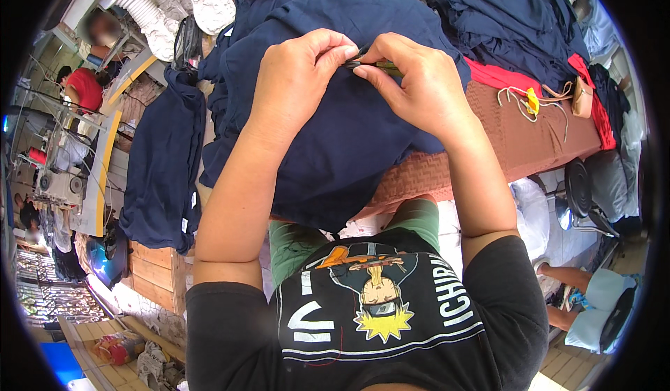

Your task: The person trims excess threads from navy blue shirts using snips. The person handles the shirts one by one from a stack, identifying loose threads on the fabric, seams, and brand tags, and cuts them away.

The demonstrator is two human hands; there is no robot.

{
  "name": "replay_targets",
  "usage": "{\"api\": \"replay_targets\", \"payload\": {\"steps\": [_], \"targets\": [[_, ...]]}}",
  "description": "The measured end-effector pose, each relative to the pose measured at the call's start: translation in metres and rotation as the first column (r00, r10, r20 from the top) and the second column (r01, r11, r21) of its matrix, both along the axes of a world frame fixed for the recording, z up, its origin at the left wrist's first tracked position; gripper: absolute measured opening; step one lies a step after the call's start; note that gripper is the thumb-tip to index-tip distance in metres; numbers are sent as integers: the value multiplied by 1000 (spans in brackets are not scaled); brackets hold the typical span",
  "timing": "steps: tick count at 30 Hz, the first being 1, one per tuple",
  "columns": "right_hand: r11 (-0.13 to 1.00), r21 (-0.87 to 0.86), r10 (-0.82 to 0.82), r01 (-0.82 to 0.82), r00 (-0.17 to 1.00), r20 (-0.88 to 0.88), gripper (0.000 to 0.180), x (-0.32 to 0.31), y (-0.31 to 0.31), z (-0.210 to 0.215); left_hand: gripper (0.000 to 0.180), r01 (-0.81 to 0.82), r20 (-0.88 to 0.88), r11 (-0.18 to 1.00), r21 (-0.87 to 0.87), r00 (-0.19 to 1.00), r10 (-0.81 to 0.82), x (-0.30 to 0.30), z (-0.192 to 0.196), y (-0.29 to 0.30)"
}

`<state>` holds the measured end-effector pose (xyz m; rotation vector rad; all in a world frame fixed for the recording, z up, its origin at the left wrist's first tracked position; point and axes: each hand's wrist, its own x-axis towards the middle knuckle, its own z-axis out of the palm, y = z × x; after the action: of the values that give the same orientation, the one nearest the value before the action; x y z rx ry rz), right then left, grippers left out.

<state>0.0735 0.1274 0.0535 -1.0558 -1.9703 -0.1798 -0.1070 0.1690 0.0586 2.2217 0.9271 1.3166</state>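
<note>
A heap of navy garments covers the table in front of me. Over its far part my two hands meet, fingertips almost touching. My left hand is closed in a pinch, thumb against forefinger, on a small dark fold of the navy garment. My right hand is closed around a small slim tool, dark with a yellowish-green part, which looks like thread snips. Its tip points at the left fingertips. My fingers hide most of the tool and the exact spot where it meets the cloth.
A brown patterned cloth covers the table. More navy garments lie at the far right, near red fabric and a yellow item with cords. To the left are a draped navy garment, sewing machines and a person in red.
</note>
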Motion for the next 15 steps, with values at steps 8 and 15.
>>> {"api": "replay_targets", "payload": {"steps": [8, 15], "targets": [[977, -194, -13, -83, 894, -449, 23, 37, -9, 12, 52, 694, 91, 707, 135, 702, -706, -53, 57, -9], [969, -222, 13, -110, 918, -395, 27, 27, 14, -20, 19, -116, -174, 973, 201, 973, 152, -4, -1, -5]]}}
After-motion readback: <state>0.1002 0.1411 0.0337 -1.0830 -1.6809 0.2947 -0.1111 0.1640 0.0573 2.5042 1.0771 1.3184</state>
